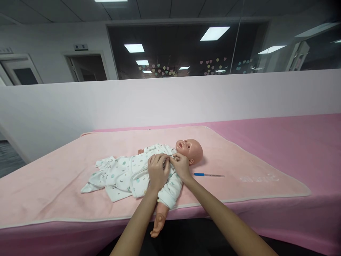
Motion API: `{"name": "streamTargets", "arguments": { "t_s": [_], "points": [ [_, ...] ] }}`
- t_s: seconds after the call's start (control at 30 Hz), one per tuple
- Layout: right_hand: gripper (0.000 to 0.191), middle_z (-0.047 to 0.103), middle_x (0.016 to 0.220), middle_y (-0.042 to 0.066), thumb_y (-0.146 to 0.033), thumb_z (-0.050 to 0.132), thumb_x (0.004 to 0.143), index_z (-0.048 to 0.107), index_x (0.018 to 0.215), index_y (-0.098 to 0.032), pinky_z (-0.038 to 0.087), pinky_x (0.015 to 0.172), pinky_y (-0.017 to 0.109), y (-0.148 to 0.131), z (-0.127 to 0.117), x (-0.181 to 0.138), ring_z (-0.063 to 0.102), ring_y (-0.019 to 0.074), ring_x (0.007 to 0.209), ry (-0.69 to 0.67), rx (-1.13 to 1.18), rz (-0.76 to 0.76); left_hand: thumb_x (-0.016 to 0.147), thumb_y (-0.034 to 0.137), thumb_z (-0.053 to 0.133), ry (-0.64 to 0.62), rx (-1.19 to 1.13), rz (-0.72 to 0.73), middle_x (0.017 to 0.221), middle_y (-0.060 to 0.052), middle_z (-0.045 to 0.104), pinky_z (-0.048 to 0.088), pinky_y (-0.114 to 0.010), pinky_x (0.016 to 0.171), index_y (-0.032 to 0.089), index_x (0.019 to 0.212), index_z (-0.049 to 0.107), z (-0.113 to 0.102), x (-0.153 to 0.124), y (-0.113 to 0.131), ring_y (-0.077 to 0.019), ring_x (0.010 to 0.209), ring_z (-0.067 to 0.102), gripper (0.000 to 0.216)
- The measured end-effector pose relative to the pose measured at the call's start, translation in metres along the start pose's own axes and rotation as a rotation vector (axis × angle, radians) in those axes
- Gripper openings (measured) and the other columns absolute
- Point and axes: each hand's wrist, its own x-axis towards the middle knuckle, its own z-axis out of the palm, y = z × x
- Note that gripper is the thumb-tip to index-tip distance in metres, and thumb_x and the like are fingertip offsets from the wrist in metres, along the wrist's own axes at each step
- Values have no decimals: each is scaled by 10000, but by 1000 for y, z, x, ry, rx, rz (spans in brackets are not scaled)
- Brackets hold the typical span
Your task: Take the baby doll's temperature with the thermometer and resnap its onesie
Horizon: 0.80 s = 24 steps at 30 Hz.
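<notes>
At the middle of the frame we have the baby doll (195, 151) lying on its back, its head to the right of centre, dressed in a white patterned garment (135, 170). Our left hand (157, 172) lies over the chest with its fingers curled and thumb drawn in, and our right hand (182, 167) comes in just below the chin, thumb and forefinger in a narrow pinch; both sets of fingertips meet at the garment's neck edge and seem to grip it, though we cannot make out the fold between them. To work well here, we would hold the cloth with the tips alone, line up the two edges before pressing, and lift the fabric slightly so that no force goes into the neck. Our wrists should ride light, since the near sleeve (170, 192) lies between our forearms and the doll's hand (160, 224) hangs past the table edge at lower centre. We would mind the blue-ended thermometer (209, 175) too, which lies near our right forearm on the peach blanket (239, 160), as an elbow swung outward could roll it toward the pink table cover (279, 142) at right
</notes>
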Motion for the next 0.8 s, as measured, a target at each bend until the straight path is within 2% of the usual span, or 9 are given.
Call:
{"name": "streamTargets", "arguments": {
  "t_s": [0.17,0.37,0.57,0.8],
  "points": [
    [232,382,437,-76,-352,567,669,633,724,-136,288,429,194,-5,0,-2,323,71,416,-12,3,-44,812,212,492,2,116,-43,910,-53,626,351,-349,819,204,989,608,0,0,2,-207,880,524,212],
    [223,368,452,-76,-293,550,657,655,772,-134,285,421,191,-7,-1,-3,312,71,423,-36,53,-41,805,206,492,-16,164,-41,897,-50,608,349,-348,801,224,946,631,0,-1,2,-206,865,514,198],
    [268,406,479,-59,-322,520,695,667,803,-127,294,446,197,-5,-1,-3,334,82,456,-36,43,-36,814,184,479,-4,77,-9,902,-28,643,335,-334,856,207,892,608,0,0,1,-184,895,534,153],
    [256,447,496,-42,-337,517,724,657,757,-125,290,450,196,-4,-2,-2,330,83,466,-43,2,-60,806,198,488,-13,104,-25,858,-25,653,332,-341,825,207,854,612,-1,0,2,-192,857,525,134]
  ]
}}
